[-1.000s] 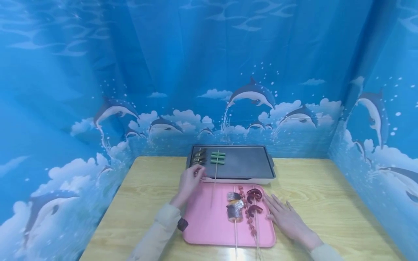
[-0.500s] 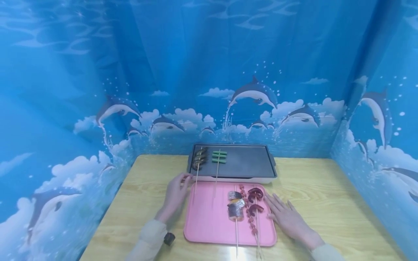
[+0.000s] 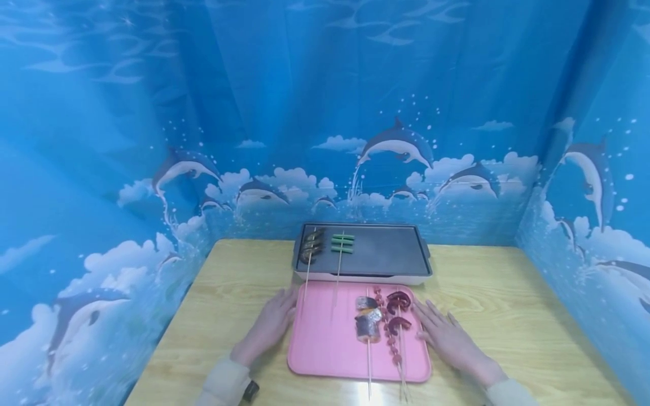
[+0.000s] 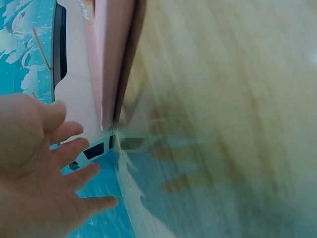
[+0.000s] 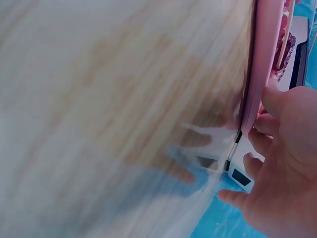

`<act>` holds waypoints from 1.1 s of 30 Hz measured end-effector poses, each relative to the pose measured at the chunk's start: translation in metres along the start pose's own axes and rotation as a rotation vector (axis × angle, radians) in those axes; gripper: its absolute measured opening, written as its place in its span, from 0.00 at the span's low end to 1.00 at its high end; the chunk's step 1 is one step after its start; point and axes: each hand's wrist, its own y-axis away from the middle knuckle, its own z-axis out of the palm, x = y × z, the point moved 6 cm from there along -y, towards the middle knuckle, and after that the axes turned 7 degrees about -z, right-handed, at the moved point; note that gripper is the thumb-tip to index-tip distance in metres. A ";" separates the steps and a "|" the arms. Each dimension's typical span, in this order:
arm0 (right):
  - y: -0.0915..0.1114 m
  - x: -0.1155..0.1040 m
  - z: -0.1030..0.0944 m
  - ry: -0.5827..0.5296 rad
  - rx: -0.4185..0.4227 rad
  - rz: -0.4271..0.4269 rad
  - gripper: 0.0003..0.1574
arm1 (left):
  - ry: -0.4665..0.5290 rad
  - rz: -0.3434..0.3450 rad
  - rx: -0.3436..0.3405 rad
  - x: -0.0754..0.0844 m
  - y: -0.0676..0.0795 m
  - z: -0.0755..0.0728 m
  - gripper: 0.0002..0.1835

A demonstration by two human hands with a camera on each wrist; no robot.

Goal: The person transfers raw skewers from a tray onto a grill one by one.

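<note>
My left hand (image 3: 269,321) lies beside the left edge of the pink tray (image 3: 325,355), fingers extended and holding nothing. In the left wrist view its fingers (image 4: 81,176) are spread apart. At the tray's right edge is my right hand (image 3: 449,338), fingers extended; in the right wrist view its thumb is close to the rim. On the tray lie a fish skewer (image 3: 368,327), a skewer of small red pieces (image 3: 391,341) and a tentacle skewer (image 3: 398,324). Behind it, a shrimp skewer (image 3: 311,247) and a green vegetable skewer (image 3: 342,243) rest on the griddle (image 3: 386,251), sticks overhanging the tray.
A wooden table (image 3: 487,293) carries the griddle and the tray, which stand close together. Skewer sticks on the tray extend past its front edge. Blue dolphin-printed curtains (image 3: 304,113) hang behind and at both sides of the table.
My left hand has drawn back from the shrimp skewer's stick, down and left to the tray's side, and its fingers have straightened. The shrimp skewer stays on the griddle. My right hand stays put.
</note>
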 end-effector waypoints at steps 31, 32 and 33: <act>-0.023 -0.083 -0.010 -1.067 0.052 0.315 0.29 | -0.096 0.008 -0.169 0.001 0.016 0.013 0.27; -0.022 -0.085 -0.007 -1.066 0.025 0.309 0.29 | -0.095 0.011 -0.166 0.001 0.016 0.013 0.27; -0.022 -0.088 -0.003 -1.061 -0.006 0.302 0.28 | -0.099 0.012 -0.166 0.002 0.016 0.013 0.27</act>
